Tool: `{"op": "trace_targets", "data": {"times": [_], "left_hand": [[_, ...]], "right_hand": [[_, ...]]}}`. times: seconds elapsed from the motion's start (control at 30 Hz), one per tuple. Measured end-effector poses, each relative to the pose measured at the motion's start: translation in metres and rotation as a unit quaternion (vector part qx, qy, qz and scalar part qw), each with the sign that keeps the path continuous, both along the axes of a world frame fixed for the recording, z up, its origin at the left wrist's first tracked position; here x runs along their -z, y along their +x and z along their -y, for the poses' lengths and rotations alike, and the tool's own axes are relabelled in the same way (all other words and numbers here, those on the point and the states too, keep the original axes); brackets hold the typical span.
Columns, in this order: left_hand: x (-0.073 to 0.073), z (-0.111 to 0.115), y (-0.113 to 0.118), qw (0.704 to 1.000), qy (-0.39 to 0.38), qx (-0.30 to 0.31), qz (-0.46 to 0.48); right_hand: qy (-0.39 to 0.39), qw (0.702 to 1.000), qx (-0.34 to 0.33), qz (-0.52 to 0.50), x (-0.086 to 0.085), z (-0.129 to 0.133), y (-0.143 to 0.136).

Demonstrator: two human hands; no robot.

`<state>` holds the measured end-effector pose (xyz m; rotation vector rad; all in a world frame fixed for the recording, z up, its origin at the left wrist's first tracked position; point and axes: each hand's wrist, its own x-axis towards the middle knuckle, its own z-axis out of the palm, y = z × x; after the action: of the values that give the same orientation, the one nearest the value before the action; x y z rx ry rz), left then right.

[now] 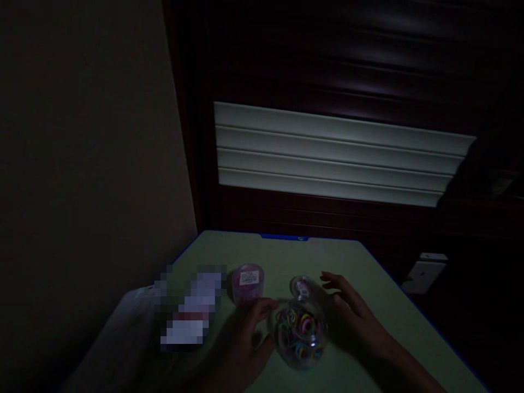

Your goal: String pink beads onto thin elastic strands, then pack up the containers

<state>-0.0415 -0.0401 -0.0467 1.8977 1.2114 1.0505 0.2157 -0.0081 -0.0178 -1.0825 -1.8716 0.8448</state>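
Note:
A clear rounded container [298, 338] full of small colourful elastic hair ties stands near the table's front. Right behind it is a smaller clear round piece [302, 287] with a pale label; I cannot tell whether the two are joined. My left hand [249, 341] is at the container's left side, thumb and index finger apart, their tips close to or touching its wall. To the right of the container, my right hand [354, 311] has its fingers spread and nothing in them. A round pink tub [248, 284] with a white label sits beyond my left hand.
The pale green table [327, 254] has a blue edge. A blurred-out whitish item [196, 305] lies at its left, beside a pale sheet or bag [118, 333]. A wall rises on the left, and a dark slatted panel [335, 158] stands behind. The light is dim.

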Motion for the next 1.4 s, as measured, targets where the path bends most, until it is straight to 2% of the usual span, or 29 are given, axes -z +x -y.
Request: {"op": "trace_targets", "data": {"times": [0.07,0.1,0.27,0.53,0.83,1.13,1.3,1.4], "left_hand": [[0.0,0.001,0.002,0.999,0.022,0.03,0.005],[0.0,0.001,0.003,0.998,0.036,0.042,0.002],[-0.001,-0.004,0.007,0.995,0.068,0.061,-0.047],[-0.008,-0.011,0.007,0.991,0.026,0.092,-0.098],[-0.011,-0.01,0.011,0.992,0.009,0.103,-0.075],[-0.011,-0.01,0.01,0.992,-0.019,0.113,-0.048],[-0.014,-0.007,0.01,0.993,-0.023,0.105,-0.051],[-0.016,-0.007,0.011,0.993,-0.023,0.1,-0.055]], "right_hand": [[0.015,0.998,0.05,0.036,0.003,-0.007,0.004],[0.03,0.996,0.054,0.057,0.005,-0.011,0.005],[0.097,0.986,-0.006,0.137,0.016,-0.03,0.003],[0.09,0.969,-0.074,0.217,0.003,-0.053,-0.007],[0.103,0.968,-0.07,0.217,0.007,-0.057,-0.024],[0.104,0.97,-0.049,0.212,0.01,-0.056,-0.026],[0.096,0.974,-0.048,0.2,0.007,-0.055,-0.023],[0.072,0.986,-0.038,0.148,0.0,-0.052,-0.016]]}}
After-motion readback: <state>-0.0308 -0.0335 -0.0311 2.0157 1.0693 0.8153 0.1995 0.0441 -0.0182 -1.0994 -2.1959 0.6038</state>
